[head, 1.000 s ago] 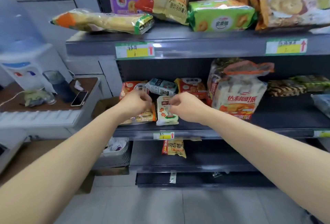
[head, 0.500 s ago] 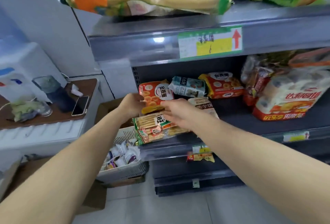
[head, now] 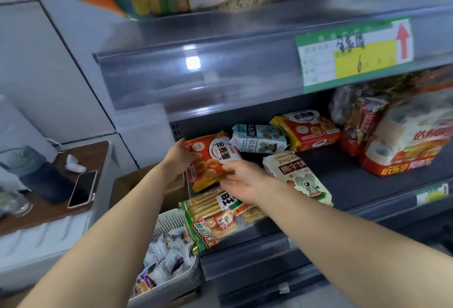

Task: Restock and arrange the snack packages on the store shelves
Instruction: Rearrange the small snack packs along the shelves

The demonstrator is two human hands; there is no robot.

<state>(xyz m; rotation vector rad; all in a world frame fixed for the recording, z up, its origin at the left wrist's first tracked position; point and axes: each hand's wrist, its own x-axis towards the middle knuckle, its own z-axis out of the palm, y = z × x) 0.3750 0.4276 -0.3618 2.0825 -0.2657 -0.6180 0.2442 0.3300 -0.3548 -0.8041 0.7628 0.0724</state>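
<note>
Both hands on one item, the red-orange ring-biscuit pack (head: 210,158), at the left end of the middle shelf (head: 355,185).
- Left hand (head: 180,160): grips the pack's left edge, thumb on the printed face, fingers hidden behind it.
- Right hand (head: 242,180): fingertips pinch the pack's lower right edge.
- Pack is tilted, top edge leaning toward the shelf back. Cannot tell whether its lower edge touches the shelf.

Around the hands:
- Just below the right hand: clear-wrapped stick-biscuit pack (head: 215,219), lying flat, reaching over the shelf's front lip.
- Right of the right hand, just beside it: cream bear-print pack (head: 299,177), flat.
- Beyond the hands, toward the shelf back: teal pack (head: 257,138), then a red-and-yellow pack (head: 308,128) to its right.
- Far right: large bag of rolls (head: 407,145).
- Below the left forearm: white basket (head: 169,219) holding small wrapped snacks.
- Left of the left arm: phone (head: 82,188) on a brown tabletop (head: 49,207).
- Above the hands: price label (head: 353,52) on the upper shelf edge.
</note>
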